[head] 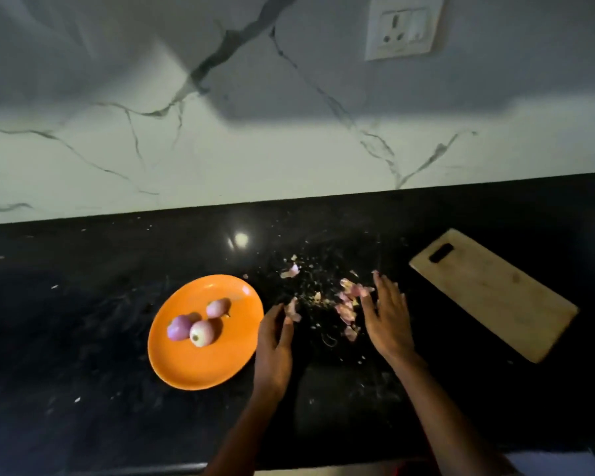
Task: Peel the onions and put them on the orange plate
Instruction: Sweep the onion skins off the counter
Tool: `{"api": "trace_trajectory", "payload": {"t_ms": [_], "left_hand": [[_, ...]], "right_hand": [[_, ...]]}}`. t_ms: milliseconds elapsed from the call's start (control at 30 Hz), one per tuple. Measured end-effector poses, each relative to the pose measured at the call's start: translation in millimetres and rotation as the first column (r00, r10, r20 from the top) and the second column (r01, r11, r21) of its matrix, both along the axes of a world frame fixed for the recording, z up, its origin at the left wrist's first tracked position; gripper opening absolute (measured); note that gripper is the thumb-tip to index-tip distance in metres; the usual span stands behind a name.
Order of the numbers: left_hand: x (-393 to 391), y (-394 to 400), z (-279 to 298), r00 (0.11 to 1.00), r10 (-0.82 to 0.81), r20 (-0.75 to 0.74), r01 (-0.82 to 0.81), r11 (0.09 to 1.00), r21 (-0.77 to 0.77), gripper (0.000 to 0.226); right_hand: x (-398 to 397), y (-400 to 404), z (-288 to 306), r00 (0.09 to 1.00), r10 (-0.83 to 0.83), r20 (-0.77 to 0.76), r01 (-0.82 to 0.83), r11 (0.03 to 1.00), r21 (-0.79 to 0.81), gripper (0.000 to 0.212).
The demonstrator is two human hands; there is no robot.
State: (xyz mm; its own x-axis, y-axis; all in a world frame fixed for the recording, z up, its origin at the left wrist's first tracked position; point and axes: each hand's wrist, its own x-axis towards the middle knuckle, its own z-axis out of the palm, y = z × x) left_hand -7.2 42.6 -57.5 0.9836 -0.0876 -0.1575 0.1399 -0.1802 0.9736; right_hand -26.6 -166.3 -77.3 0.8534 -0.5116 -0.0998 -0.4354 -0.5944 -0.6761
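— Head view: three peeled onions (200,326) sit on the orange plate (193,369). Hands?
— Left hand (273,341) and right hand (387,324) spread, holding nothing, beside papery skins (346,309). Slick bulbs; I'd cup them.

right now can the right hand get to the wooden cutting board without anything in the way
Probably yes: the right hand lies open just left of the cutting board, with only bare black counter between them; the onion peels lie on its other side.
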Motion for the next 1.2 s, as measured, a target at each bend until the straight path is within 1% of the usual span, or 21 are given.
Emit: {"api": "trace_trajectory", "payload": {"t_ms": [67,100,200,233,267,333,367,400,433,467,567,633,733,800,833,900,967,1000,1033,1100,1200], "left_hand": [[11,-7,-10,0.999,-0.016,0.035,0.016,1.000,0.009,0.036],[21,-11,-16,0.999,-0.011,0.031,0.012,1.000,-0.019,0.036],[44,-27,-15,0.999,-0.048,0.014,0.050,0.993,-0.105,0.035],[49,-31,-13,0.998,-0.054,0.017,0.056,0.990,-0.133,0.036],[55,-33,-15,0.999,-0.033,0.014,0.035,0.985,-0.171,0.037],[64,-32,-18,0.999,0.047,-0.004,-0.047,0.966,-0.255,0.038],[66,-29,-19,0.997,0.078,-0.027,-0.082,0.957,-0.279,0.038],[68,-26,-21,0.994,0.095,-0.050,-0.106,0.950,-0.294,0.040],[70,-22,-23,0.992,0.104,-0.065,-0.118,0.950,-0.289,0.043],[70,-19,-23,0.991,0.101,-0.085,-0.122,0.949,-0.291,0.047],[71,-16,-21,0.989,0.106,-0.107,-0.133,0.948,-0.289,0.054],[70,-16,-20,0.987,0.119,-0.110,-0.147,0.942,-0.301,0.055],[71,-17,-23,0.990,0.086,-0.115,-0.121,0.931,-0.345,0.052],[71,-19,-23,0.993,0.102,-0.061,-0.116,0.943,-0.313,0.048],[70,-20,-23,0.994,0.100,-0.036,-0.107,0.950,-0.294,0.048],[69,-19,-24,0.996,0.086,-0.004,-0.083,0.956,-0.281,0.044],[69,-17,-26,0.995,0.097,0.020,-0.088,0.959,-0.268,0.040],[70,-14,-26,0.994,0.107,0.017,-0.098,0.958,-0.270,0.039],[71,-12,-25,0.993,0.117,0.017,-0.108,0.956,-0.272,0.039],[73,-8,-23,0.992,0.118,0.036,-0.105,0.959,-0.263,0.038],[75,-3,-25,0.992,0.124,0.038,-0.112,0.964,-0.240,0.036]], "right_hand": [[19,2,-9,0.999,0.020,-0.043,-0.026,0.987,-0.156,0.072],[30,8,-12,0.997,0.050,-0.054,-0.058,0.986,-0.157,0.070],[51,41,-10,0.955,0.291,-0.065,-0.297,0.947,-0.122,0.068],[53,52,-9,0.929,0.369,-0.030,-0.371,0.925,-0.080,0.065],[56,57,-9,0.917,0.397,0.040,-0.397,0.918,0.004,0.059],[70,52,-3,0.940,0.281,0.194,-0.316,0.931,0.181,0.045],[82,45,2,0.952,0.202,0.230,-0.252,0.944,0.212,0.042],[96,37,6,0.955,0.173,0.241,-0.224,0.954,0.202,0.041],[113,31,9,0.949,0.210,0.234,-0.255,0.949,0.186,0.042],[128,28,11,0.932,0.295,0.213,-0.334,0.924,0.185,0.043],[153,36,8,0.825,0.561,0.071,-0.563,0.805,0.190,0.042],[142,40,8,0.780,0.625,0.005,-0.615,0.767,0.182,0.041],[101,30,11,0.755,0.654,-0.052,-0.621,0.737,0.266,0.042],[79,15,15,0.765,0.644,-0.016,-0.606,0.727,0.323,0.040],[76,5,18,0.809,0.586,0.049,-0.566,0.754,0.334,0.039],[84,-17,17,0.921,0.350,0.169,-0.385,0.884,0.267,0.038],[98,-34,13,0.974,0.160,0.160,-0.187,0.968,0.167,0.041],[102,-35,10,0.987,0.133,0.095,-0.145,0.980,0.134,0.044],[104,-32,5,0.987,0.162,0.022,-0.163,0.984,0.075,0.046],[102,-12,-3,0.948,0.317,-0.042,-0.318,0.948,-0.020,0.048],[88,29,-4,0.849,0.527,0.027,-0.528,0.845,0.085,0.045]]}}
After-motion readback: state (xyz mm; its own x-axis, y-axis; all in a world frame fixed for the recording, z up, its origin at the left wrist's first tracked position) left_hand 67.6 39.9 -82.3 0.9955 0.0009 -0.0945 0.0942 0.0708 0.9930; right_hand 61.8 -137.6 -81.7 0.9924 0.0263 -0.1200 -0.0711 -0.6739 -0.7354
